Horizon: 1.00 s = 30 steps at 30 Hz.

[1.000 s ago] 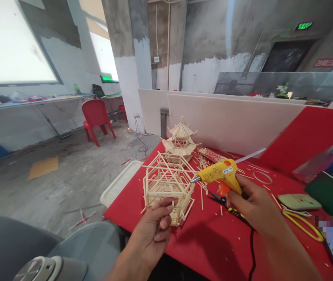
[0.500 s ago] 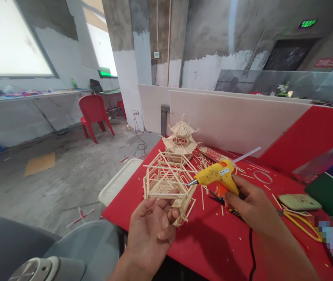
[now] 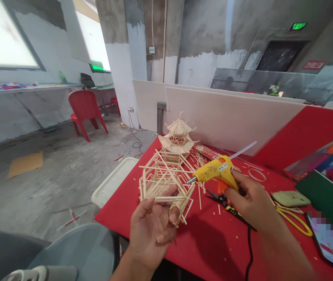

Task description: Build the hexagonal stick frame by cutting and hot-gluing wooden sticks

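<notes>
Right hand (image 3: pixel 250 201) is wrapped round the glue gun (image 3: pixel 213 172), left hand (image 3: pixel 154 228) is at the stick frame's (image 3: pixel 169 172) near side on the red worktop (image 3: pixel 195 244), can't tell if it's pinching; one nozzle (image 3: pixel 191 180) slip might burn those fingers (image 3: pixel 166 237)

The one view looks out from the person's head, forward and down across the red counter (image 3: pixel 189 253) — near enough that the left hand (image 3: pixel 153 230) and right hand (image 3: pixel 246 199) loom large in the lower foreground. Its wide field reaches past the counter to white panels (image 3: pixel 227 121), the concrete wall (image 3: pixel 204 27) and — farther left — the floor (image 3: pixel 63 179) and a red chair (image 3: pixel 84 104).
</notes>
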Available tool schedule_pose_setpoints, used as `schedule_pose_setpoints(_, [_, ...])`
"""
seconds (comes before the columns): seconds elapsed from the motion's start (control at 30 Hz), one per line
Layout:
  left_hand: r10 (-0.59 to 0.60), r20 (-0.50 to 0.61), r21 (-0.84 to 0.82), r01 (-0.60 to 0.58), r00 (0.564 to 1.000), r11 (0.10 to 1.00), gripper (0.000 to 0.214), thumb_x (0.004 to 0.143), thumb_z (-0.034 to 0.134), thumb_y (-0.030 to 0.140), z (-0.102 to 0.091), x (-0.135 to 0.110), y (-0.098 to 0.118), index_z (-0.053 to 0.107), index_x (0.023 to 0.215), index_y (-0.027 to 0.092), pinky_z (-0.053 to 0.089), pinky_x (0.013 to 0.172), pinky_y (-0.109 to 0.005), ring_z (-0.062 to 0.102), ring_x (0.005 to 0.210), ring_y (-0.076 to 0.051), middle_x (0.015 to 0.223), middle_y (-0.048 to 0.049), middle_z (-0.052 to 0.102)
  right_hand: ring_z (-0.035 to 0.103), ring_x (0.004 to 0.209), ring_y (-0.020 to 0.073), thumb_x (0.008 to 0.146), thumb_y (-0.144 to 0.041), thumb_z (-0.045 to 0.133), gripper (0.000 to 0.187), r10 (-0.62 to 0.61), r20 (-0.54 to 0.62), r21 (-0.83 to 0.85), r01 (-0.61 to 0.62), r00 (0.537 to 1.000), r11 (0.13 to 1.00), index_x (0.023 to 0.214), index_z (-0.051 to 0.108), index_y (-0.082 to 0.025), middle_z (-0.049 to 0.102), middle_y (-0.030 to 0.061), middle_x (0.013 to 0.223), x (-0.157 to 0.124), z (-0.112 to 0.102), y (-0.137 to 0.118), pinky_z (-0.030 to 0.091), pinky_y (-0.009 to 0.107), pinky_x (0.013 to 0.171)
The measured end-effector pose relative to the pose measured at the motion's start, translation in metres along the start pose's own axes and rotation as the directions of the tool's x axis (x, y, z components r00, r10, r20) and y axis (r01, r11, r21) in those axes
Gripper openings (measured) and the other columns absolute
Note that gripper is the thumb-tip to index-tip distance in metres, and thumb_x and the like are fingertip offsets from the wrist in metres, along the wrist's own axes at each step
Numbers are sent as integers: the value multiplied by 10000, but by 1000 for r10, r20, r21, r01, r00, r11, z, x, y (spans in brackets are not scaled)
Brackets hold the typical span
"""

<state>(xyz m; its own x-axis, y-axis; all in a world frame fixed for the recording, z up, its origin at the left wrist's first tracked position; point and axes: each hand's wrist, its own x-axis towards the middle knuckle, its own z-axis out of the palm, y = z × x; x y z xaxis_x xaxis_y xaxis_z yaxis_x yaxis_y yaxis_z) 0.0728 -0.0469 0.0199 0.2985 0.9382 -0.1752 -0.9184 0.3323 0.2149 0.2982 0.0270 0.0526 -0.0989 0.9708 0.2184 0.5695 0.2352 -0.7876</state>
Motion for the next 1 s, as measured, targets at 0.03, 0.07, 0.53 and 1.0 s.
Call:
schedule_pose_setpoints(0.03, [-5,20,23,5,1000,1000,481,804,503,340,-1,0,-1,607,1200,88,286,321,-104,478,510,-100,681,-94,557,361,459,100,735,-287,526,113,-1,-24,-12,1,1000,1000,829,563,-236,406,-71,553,0,0,-3,276,227,399])
schedule_pose_setpoints(0.07, [-10,35,40,9,999,999,463,807,509,344,-3,0,-1,623,1177,90,288,325,-105,473,503,-95,685,-99,563,350,460,99,735,-288,526,112,-3,-39,-25,2,999,1000,828,562,-237,397,-72,555,0,0,-6,270,229,400])
schedule_pose_setpoints(0.53, [-36,111,96,25,993,995,509,842,466,373,-10,3,-1,570,1273,120,250,340,-129,454,477,-92,696,-90,568,381,480,108,756,-244,484,99,-138,-15,-291,128,990,948,842,534,-240,414,-60,552,3,0,-12,301,248,462])
schedule_pose_setpoints(1.0, [28,180,88,-44,983,995,581,866,436,308,-11,5,-1,430,1419,128,266,332,-142,461,446,-85,752,-91,615,595,697,201,805,-579,543,412,-322,-121,-648,171,939,742,974,569,-204,659,30,826,17,17,-24,309,291,559])
